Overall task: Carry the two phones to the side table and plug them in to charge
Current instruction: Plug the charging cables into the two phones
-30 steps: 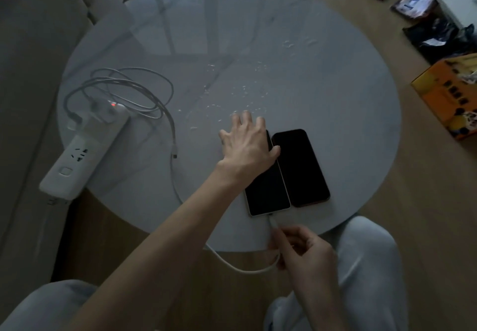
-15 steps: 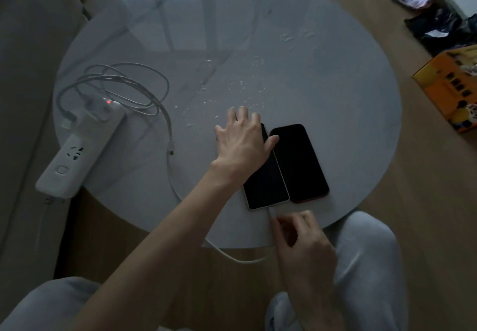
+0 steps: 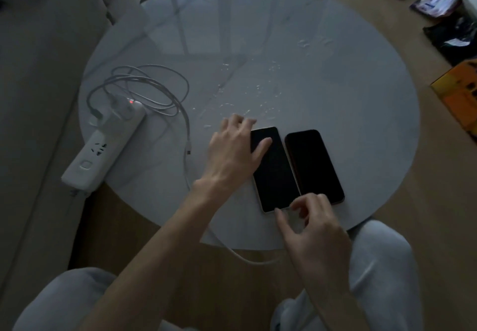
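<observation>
Two dark-screened phones lie side by side near the front of the round grey side table (image 3: pixel 335 77). My left hand (image 3: pixel 232 152) lies flat with fingers apart along the left phone (image 3: pixel 276 173), thumb on its screen. My right hand (image 3: pixel 309 227) is at that phone's near end, fingertips pinched there. The white charging cable (image 3: pixel 242 257) loops below the table edge and runs under this hand, and its plug is hidden by the fingers. The right phone (image 3: pixel 313 165) is untouched. A second cable's free connector (image 3: pixel 189 152) lies left of my left hand.
A white power strip (image 3: pixel 103 147) with a red light overhangs the table's left edge, coiled cables (image 3: pixel 144 90) beside it. A grey sofa (image 3: pixel 38 98) stands at the left. Packets (image 3: pixel 436 2) and an orange box (image 3: pixel 459 93) lie on the wooden floor at the right. My knees are below.
My right hand has moved up with the cable from below the table edge to the left phone's near end. My left hand has slid left, uncovering more of that phone's screen.
</observation>
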{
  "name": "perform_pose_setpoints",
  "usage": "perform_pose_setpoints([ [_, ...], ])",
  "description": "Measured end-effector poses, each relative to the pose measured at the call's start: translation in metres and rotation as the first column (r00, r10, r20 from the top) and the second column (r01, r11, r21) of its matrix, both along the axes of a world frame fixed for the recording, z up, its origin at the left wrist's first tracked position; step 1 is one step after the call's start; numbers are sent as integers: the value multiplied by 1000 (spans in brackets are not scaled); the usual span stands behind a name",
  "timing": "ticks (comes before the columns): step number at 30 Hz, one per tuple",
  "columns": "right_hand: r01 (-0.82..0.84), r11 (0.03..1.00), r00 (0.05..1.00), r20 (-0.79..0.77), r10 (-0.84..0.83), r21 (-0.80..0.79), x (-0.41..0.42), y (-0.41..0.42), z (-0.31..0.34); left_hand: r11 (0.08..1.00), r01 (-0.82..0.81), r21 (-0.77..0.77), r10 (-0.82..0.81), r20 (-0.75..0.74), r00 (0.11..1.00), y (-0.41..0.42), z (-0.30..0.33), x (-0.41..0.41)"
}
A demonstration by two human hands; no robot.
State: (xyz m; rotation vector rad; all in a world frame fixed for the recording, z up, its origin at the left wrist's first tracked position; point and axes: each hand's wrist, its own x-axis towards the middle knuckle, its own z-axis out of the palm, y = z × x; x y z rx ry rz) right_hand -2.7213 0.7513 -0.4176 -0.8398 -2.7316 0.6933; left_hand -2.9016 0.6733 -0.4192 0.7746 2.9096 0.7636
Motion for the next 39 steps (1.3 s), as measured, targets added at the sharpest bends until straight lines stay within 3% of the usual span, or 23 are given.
perform_pose_setpoints([
  [4, -187, 970, 979, -110, 171, -154, -56, -27, 12, 933, -281, 224, 296, -34, 955, -66, 7, -16],
  [9, -296, 862, 945, 6, 328, -411, -156, -66, 9, 855, -469, 224, 456, 108, 883, -112, 4, -32],
  [13, -249, 863, 946, 79, 314, -439, -196, -75, -3, 819, -500, 280, 416, 311, 855, -118, -7, -39],
  [17, -239, 898, 954, 84, 289, -369, -202, -69, -5, 821, -482, 305, 365, 369, 855, -115, -10, -36],
  [21, -278, 925, 958, -9, 286, -259, -193, -58, 1, 807, -469, 358, 290, 452, 844, -109, -7, -34],
  [27, -274, 931, 956, -172, 237, -241, -166, -50, 12, 771, -431, 469, 143, 532, 835, -97, 4, -28],
  [31, -293, 910, 950, -197, 242, -295, -141, -55, 15, 820, -415, 394, 156, 543, 825, -93, 5, -31],
  [39, -221, 863, 974, -61, 218, -455, -58, -10, 9, 720, -555, 417, 259, 580, 772, -91, 6, -36],
])
